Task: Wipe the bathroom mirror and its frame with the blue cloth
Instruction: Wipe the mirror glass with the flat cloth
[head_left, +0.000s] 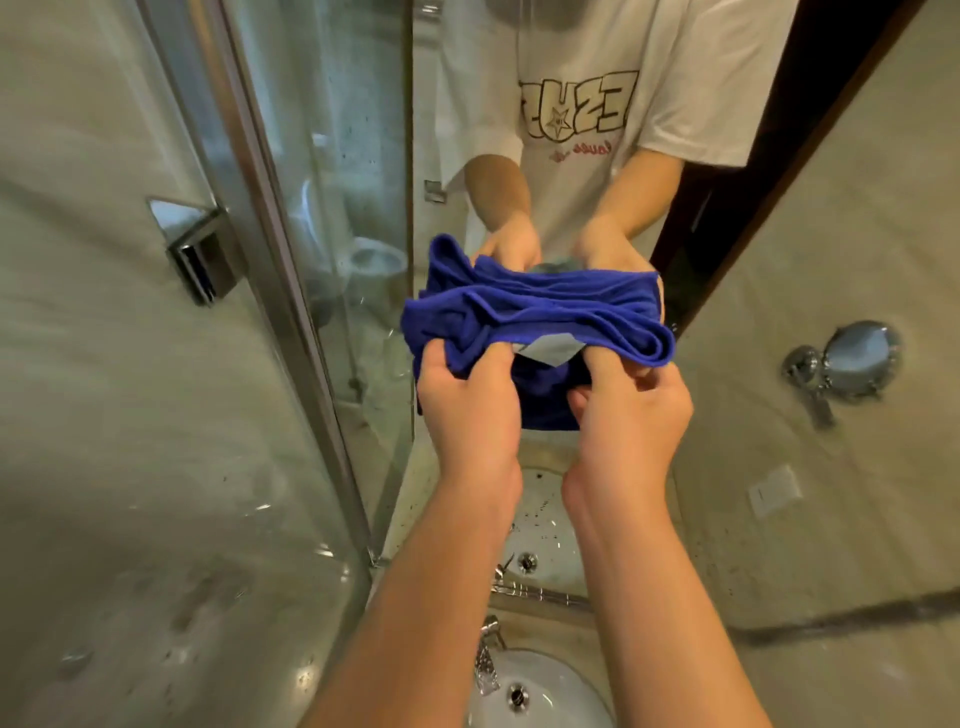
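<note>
Cloth (540, 317), deep blue and bunched into soft folds, sits at the centre of the frame, stretched between two hands just in front of the mirror (571, 182). The left hand (467, 400) clenches the cloth's left end, fingers curled into the fabric; the right hand (631, 410) grips the right end, thumb and fingers pinching the rolled edge. A pale tag (548, 351) shows between the hands. The mirror fills the upper centre and reflects the hands, the cloth and a white printed shirt (597, 104). Its dark frame (800, 171) runs diagonally on the right. A glass shower door (156, 364) occupies the left, and a white sink (540, 696) with a tap (485, 654) lies at the bottom.
</note>
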